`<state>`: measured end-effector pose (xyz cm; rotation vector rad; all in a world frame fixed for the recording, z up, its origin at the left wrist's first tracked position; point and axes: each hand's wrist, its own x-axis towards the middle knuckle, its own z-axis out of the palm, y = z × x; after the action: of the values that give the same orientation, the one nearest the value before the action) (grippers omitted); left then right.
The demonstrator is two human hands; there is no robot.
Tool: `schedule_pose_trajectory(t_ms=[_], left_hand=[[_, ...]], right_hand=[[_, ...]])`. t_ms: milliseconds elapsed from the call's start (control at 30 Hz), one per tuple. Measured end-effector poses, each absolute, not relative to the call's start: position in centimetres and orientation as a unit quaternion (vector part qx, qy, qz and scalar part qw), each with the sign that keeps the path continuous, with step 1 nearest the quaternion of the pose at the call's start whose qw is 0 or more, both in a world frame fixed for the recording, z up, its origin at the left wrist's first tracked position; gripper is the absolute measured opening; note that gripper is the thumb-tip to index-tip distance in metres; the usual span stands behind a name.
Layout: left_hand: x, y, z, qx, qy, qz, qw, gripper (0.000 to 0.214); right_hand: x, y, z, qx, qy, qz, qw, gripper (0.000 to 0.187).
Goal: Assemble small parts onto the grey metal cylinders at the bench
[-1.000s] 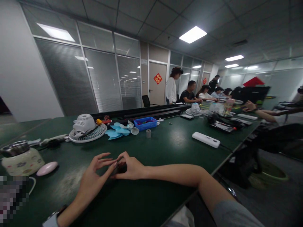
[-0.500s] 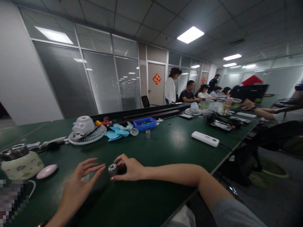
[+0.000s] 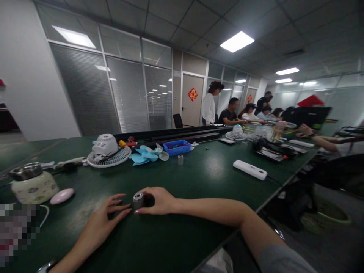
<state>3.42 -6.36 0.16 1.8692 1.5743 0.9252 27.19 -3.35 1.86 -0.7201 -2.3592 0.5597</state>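
Note:
A small grey metal cylinder (image 3: pixel 138 201), with dark openings in its top face, stands upright at the near part of the green table (image 3: pixel 182 239). My right hand (image 3: pixel 160 201) reaches in from the right and is closed around it, thumb at the front and index finger behind. Just left of the cylinder is my left hand (image 3: pixel 106 216), fingers apart and holding nothing, its fingertips a small gap away. A similar metal cylinder (image 3: pixel 180 160) stands alone farther back, in front of a blue plastic basket (image 3: pixel 178 148).
Light-blue fan blades (image 3: pixel 145 154) and a white fan part with a grille (image 3: pixel 109 151) lie at the back left. A floral pot (image 3: pixel 35 185) and a pink oval object (image 3: pixel 61 196) are at left. On the right lies a white power strip (image 3: pixel 250 169). Several people sit farther along the table.
The view has shifted slightly, so the scene sits farther right. My left hand's fingers have come lower beside the cylinder. My right hand stays around it.

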Motion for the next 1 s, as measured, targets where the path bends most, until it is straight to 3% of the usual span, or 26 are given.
schedule_pose_trajectory(t_ms=[200,400,567,733,867,1000], left_hand=[[3.7,-6.7,0.8,0.677,0.587,0.354,0.267,0.068],[4.3,-7.3,1.7,0.623,0.611,0.413,0.26,0.054],[4.5,-7.5,1.9,0.604,0.623,0.432,0.246,0.049],[4.3,-7.3,1.4,0.61,0.627,0.422,0.238,0.045],[4.2,-7.3,1.2,0.61,0.626,0.423,0.241,0.044],[4.2,-7.4,1.2,0.609,0.621,0.429,0.243,0.043]], right_hand=[[27.2,-3.0,1.7,-0.283,-0.896,0.183,0.29,0.055],[26.8,-3.3,1.7,-0.278,-0.881,0.219,0.314,0.047],[29.1,-1.5,2.2,-0.299,-0.837,0.21,0.408,0.045],[36.8,5.7,2.4,-0.454,-0.711,0.038,0.536,0.041],[43.5,10.6,1.2,-0.615,-0.634,-0.002,0.469,0.039],[46.5,12.4,-0.5,-0.677,-0.629,-0.005,0.383,0.039]])
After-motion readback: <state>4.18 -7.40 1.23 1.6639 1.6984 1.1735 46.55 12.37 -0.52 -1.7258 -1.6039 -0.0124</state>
